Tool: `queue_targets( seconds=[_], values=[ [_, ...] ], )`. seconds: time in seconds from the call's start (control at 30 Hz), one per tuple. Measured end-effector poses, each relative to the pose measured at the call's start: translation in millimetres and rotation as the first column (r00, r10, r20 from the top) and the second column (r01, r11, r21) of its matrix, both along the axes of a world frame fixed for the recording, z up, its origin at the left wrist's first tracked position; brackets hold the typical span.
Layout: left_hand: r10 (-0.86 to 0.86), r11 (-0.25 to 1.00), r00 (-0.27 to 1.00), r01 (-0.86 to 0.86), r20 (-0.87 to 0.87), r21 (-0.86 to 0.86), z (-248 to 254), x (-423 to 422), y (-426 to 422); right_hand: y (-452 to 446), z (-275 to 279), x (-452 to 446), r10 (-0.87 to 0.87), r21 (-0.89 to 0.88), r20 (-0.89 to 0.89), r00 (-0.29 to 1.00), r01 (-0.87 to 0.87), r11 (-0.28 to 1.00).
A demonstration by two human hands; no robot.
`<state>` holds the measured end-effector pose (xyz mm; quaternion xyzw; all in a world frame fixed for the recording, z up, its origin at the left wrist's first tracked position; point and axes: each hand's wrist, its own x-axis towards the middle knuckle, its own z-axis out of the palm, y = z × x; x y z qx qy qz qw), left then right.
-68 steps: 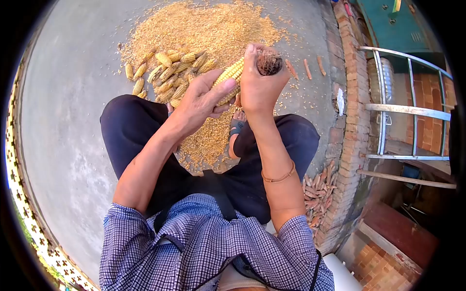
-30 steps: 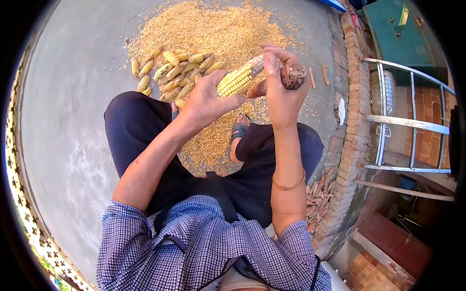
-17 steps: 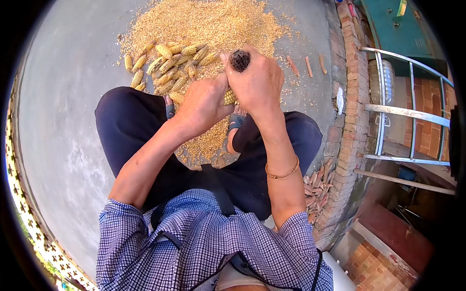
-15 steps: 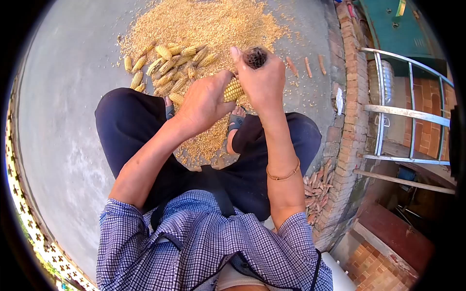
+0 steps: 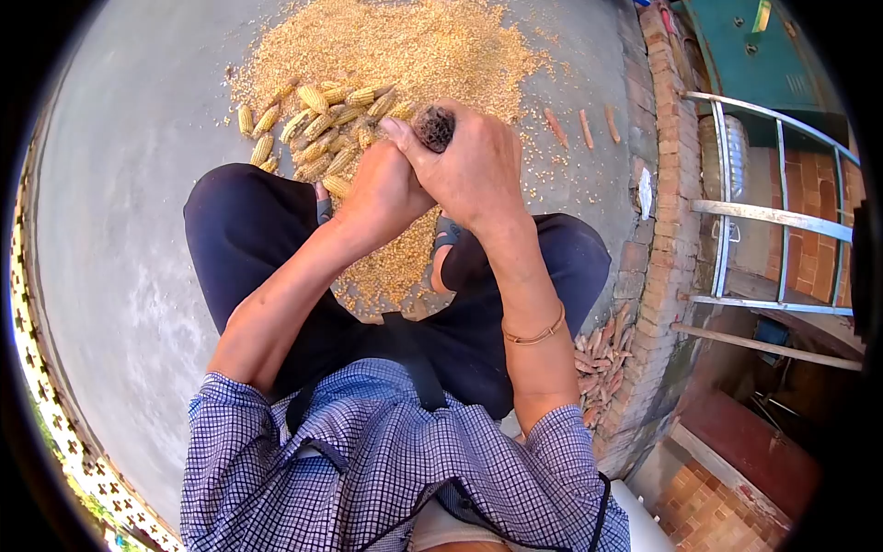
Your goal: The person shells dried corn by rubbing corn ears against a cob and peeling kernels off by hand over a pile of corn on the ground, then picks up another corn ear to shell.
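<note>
My right hand (image 5: 478,170) is closed round a dark object (image 5: 434,128) whose rough, pitted end sticks up beside the thumb; the rest of it is hidden. Pressed against it from the left, my left hand (image 5: 379,191) is closed too. The ear of corn it grips is covered by both hands now, though its yellow kernels showed a moment ago. Just beyond the hands lies a heap of yellow corn ears (image 5: 317,129). Loose kernels (image 5: 386,60) spread wide behind that heap, and more kernels (image 5: 391,262) lie on the floor between my feet.
Several bare reddish cobs (image 5: 587,129) lie right of the kernels, with a pile of cobs (image 5: 602,363) by my right knee. A low brick edge (image 5: 676,175) runs along the right side, beside a metal railing (image 5: 773,213). Grey concrete floor (image 5: 120,230) extends left.
My right hand has moved left and slightly down with the dark object, over my left hand. The ear of corn that showed between the hands is now covered.
</note>
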<state>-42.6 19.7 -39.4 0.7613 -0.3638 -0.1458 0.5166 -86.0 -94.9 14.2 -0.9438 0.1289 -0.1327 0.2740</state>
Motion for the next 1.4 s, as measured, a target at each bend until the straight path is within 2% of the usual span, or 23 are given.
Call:
queue_targets(
  seconds=[0.03, 0.1, 0.13, 0.2, 0.27, 0.3, 0.37, 0.43, 0.47, 0.5, 0.57, 0.63, 0.7, 0.73, 0.83, 0.87, 0.97, 1.0, 1.03, 1.1, 1.13, 1.23, 1.4],
  values=[
    [-0.065, 0.994, 0.996, 0.059, 0.064, 0.092, -1, 0, 1, 1, 3, 2, -0.074, 0.068, -0.146, 0.987, 0.084, 0.994],
    [-0.201, 0.944, 0.966, 0.146, 0.163, 0.294, -4, -4, 6, -2, 2, 5, -0.129, 0.024, -0.160, 0.979, 0.134, 0.991],
    [-0.265, 0.939, 0.921, 0.179, 0.286, 0.294, -4, -6, 6, -7, -6, 7, -0.172, -0.019, -0.141, 0.975, 0.171, 0.985],
    [-0.209, 0.957, 0.963, 0.166, 0.168, 0.238, 4, -11, 6, -18, -7, 9, -0.219, 0.013, -0.171, 0.961, 0.225, 0.974],
    [-0.197, 0.951, 0.979, 0.204, -0.051, 0.233, 20, -5, 5, -33, -1, 1, -0.243, 0.524, -0.057, 0.968, 0.237, 0.818],
    [-0.147, 0.983, 0.970, 0.165, -0.196, 0.083, 19, -4, 4, -41, 2, -2, -0.271, 0.735, -0.005, 0.963, 0.187, 0.651],
    [-0.104, 0.982, 0.874, 0.014, -0.475, -0.189, 14, -3, 0, -51, 0, -5, -0.306, 0.780, 0.142, 0.941, 0.085, 0.621],
    [-0.120, 0.988, 0.753, 0.029, -0.647, -0.150, 32, 4, 3, -50, 4, -10, -0.362, 0.775, 0.265, 0.894, 0.026, 0.632],
    [-0.153, 0.983, 0.663, 0.024, -0.733, -0.183, 34, 6, 5, -52, 2, -13, -0.350, 0.754, 0.178, 0.920, 0.101, 0.649],
    [-0.186, 0.976, 0.563, 0.014, -0.805, -0.215, 35, 9, 6, -49, 3, -14, -0.308, 0.720, 0.227, 0.924, 0.054, 0.692],
    [-0.198, 0.974, 0.531, 0.009, -0.824, -0.228, 36, 9, 7, -40, 3, -13, -0.216, 0.641, 0.312, 0.925, -0.038, 0.766],
    [-0.178, 0.977, 0.528, -0.007, -0.830, -0.214, 32, 11, 9, -34, 1, -13, -0.014, 0.268, 0.383, 0.924, -0.097, 0.959],
    [-0.129, 0.979, 0.679, -0.030, -0.723, -0.204, 27, 8, 8, -29, 5, -12, 0.213, -0.169, 0.350, 0.912, -0.162, 0.972],
    [-0.102, 0.979, 0.743, -0.042, -0.661, -0.199, 23, 5, 8, -23, 1, -10, 0.243, -0.235, 0.288, 0.926, -0.177, 0.956],
    [-0.041, 0.965, 0.922, -0.063, -0.384, -0.253, 16, 4, 2, -5, 10, -13, 0.060, -0.141, 0.067, 0.996, -0.051, 0.989],
    [-0.060, 0.988, 0.902, -0.007, -0.428, -0.153, 21, 4, 6, -2, 7, -9, -0.018, -0.158, 0.118, 0.993, 0.036, 0.987],
    [-0.147, 0.978, 0.980, 0.165, -0.136, 0.130, 9, 5, 9, -3, -1, -3, -0.189, -0.105, -0.005, 0.982, 0.187, 0.977],
    [-0.141, 0.989, 0.976, 0.146, -0.164, 0.022, 6, 2, 7, -7, -8, -2, -0.120, -0.182, 0.153, 0.981, 0.148, 0.972],
    [-0.138, 0.990, 0.959, 0.138, -0.246, -0.019, 6, 1, 4, -15, -9, -1, -0.181, 0.006, 0.115, 0.977, 0.182, 0.983],
    [-0.136, 0.990, 0.904, 0.107, -0.405, -0.094, 15, 0, -2, -29, -4, -2, -0.270, 0.375, 0.010, 0.963, 0.246, 0.894],
    [-0.095, 0.995, 0.712, 0.067, -0.695, -0.068, 31, -2, -2, -32, 4, -6, -0.311, 0.603, 0.100, 0.945, 0.191, 0.775],
    [-0.296, 0.952, 0.328, 0.030, -0.897, -0.304, 24, 6, 2, -46, 12, -12, -0.404, 0.685, 0.241, 0.882, 0.141, 0.715],
    [-0.389, 0.916, 0.217, -0.012, -0.895, -0.401, 22, 10, 5, -47, 2, -15, -0.257, 0.747, 0.217, 0.942, 0.009, 0.665]
  ],
)
